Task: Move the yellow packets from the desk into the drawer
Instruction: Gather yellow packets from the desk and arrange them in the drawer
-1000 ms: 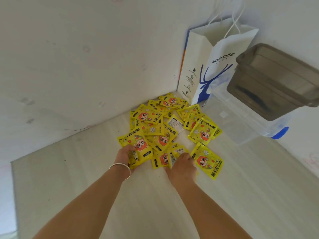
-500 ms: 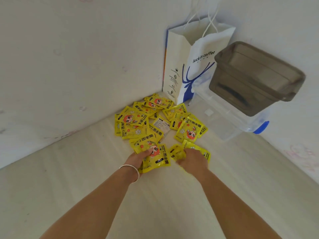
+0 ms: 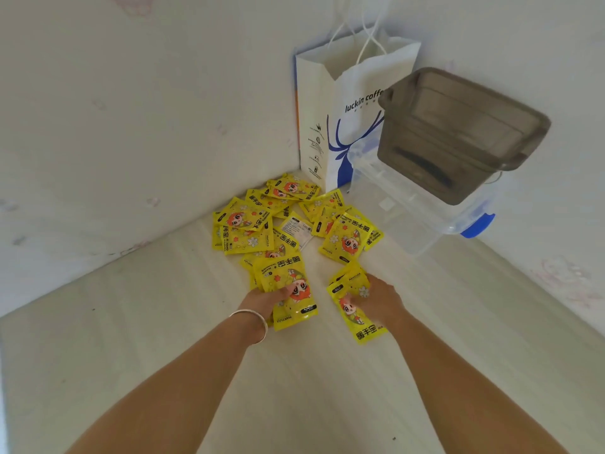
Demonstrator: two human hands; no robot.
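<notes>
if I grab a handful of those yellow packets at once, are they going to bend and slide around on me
Probably. The yellow packets look thin, flat and glossy, so a stack likely slips and fans out. The bunch in the left hand already splays unevenly. They seem light and floppy, so the one under the right hand may droop.

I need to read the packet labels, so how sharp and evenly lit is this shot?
Head view: soft, even daylight, no harsh glare; wide-angle lens bends the walls; large print on the yellow packets is legible, small print blurs; the left hand and right hand look slightly soft.
</notes>
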